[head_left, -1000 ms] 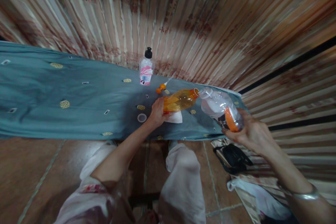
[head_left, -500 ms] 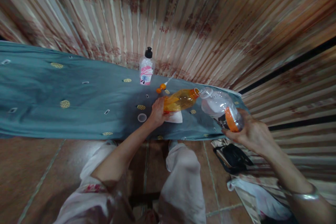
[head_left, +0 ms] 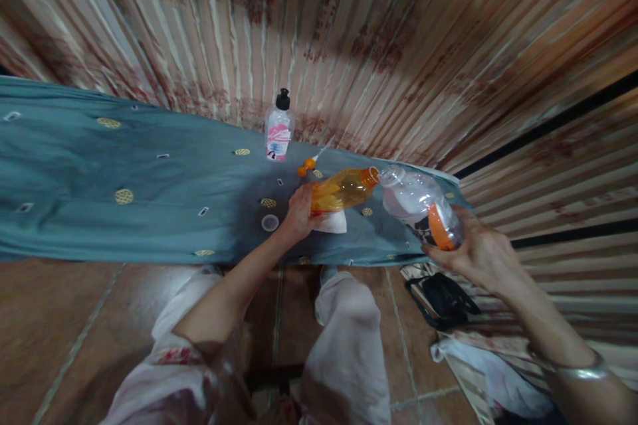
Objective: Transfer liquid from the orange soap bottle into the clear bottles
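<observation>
My left hand [head_left: 298,214] grips the orange bottle [head_left: 341,190], tilted; my right hand [head_left: 479,254] clasps the clear bottle [head_left: 419,206], their mouths touching above the blue cloth [head_left: 124,166].

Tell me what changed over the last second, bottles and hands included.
Nothing visibly changed. The left hand keeps its grip on the tilted orange bottle, and the right hand keeps holding the clear bottle with its mouth beside the orange bottle's neck. The pump bottle, the orange cap and the round lid lie where they were on the blue cloth.
</observation>
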The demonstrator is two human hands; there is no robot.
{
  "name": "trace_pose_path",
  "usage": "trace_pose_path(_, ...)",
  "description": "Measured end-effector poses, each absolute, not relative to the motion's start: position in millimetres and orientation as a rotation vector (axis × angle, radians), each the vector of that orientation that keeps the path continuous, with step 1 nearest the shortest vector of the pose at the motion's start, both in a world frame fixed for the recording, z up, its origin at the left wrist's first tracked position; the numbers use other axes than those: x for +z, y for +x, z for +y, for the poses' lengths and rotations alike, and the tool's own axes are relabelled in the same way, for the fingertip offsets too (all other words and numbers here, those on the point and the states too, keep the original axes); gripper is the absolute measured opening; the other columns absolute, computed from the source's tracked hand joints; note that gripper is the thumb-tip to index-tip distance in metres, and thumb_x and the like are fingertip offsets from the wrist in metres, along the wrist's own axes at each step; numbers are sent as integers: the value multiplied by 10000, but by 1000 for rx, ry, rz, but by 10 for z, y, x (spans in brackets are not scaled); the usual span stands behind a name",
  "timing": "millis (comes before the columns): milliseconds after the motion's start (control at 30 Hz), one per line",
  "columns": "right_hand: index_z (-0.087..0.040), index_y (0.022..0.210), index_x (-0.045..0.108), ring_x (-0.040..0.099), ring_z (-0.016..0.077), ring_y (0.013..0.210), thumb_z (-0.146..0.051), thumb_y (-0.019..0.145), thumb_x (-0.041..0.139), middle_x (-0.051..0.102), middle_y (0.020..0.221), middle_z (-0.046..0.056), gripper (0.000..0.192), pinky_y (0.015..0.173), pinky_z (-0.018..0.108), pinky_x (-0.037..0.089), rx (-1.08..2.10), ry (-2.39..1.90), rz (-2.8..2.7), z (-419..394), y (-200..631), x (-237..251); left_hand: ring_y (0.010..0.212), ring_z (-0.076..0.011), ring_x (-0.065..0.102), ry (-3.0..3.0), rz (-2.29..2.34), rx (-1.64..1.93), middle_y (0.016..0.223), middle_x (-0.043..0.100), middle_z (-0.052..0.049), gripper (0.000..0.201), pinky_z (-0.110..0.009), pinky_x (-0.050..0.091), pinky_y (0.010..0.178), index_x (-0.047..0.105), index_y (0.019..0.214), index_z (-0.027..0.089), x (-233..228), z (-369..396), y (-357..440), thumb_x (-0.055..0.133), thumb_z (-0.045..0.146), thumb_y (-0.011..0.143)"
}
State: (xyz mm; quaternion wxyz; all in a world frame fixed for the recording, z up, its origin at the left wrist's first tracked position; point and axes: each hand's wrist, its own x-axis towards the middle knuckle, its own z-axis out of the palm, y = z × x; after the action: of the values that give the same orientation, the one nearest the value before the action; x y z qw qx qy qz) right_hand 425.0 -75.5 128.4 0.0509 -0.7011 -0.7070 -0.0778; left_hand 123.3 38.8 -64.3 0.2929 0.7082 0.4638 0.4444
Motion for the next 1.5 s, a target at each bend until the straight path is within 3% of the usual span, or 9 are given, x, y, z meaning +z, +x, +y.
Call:
trace_pose_path(367, -155, 1257, 599, 721, 361, 742, -591, 739, 658, 724, 857, 127, 681, 585, 382, 490, -252, -2107, -2166, -749, 4259, 1286, 1282, -381, 611, 1903, 1234, 1205, 1343, 633, -172, 733, -577, 513, 1110, 523, 1381, 188, -666, 395, 1229, 844, 388, 753)
trace_pose_path(633, -151, 1314, 583, 723, 363, 748, -614, 756, 657, 728, 870, 127, 729, 591, 387, 499, -277, -2083, -2179, -757, 4285, 1262, 1276, -402, 615, 1890, 1238, 1201, 1345, 624, -194, 757, -612, 507, 1105, 512, 1386, 159, -671, 400, 1237, 843, 372, 740)
trace_pose_path(933, -126, 1345, 574, 730, 365, 745, -632, 721, 664, 737, 865, 130, 808, 582, 386, 499, -271, -2115, -2147, -751, 4289, 1259, 1278, -387, 609, 1874, 1223, 1218, 1339, 630, -152, 720, -582, 516, 1103, 527, 1363, 229, -686, 412, 1235, 825, 431, 740)
trace_pose_path(1167, -136, 1341, 579, 725, 368, 727, -645, 747, 651, 732, 848, 128, 785, 574, 392, 497, -299, -2083, -2167, -760, 4283, 1261, 1308, -402, 589, 1894, 1219, 1198, 1370, 605, -190, 747, -600, 495, 1125, 498, 1398, 161, -658, 388, 1224, 803, 447, 779)
trace_pose_path(1500, -122, 1327, 580, 724, 375, 753, -634, 734, 651, 728, 863, 135, 787, 592, 400, 509, -272, -2111, -2164, -756, 4268, 1270, 1291, -401, 601, 1882, 1234, 1161, 1365, 620, -199, 722, -606, 492, 1123, 510, 1383, 159, -600, 378, 1222, 806, 375, 761)
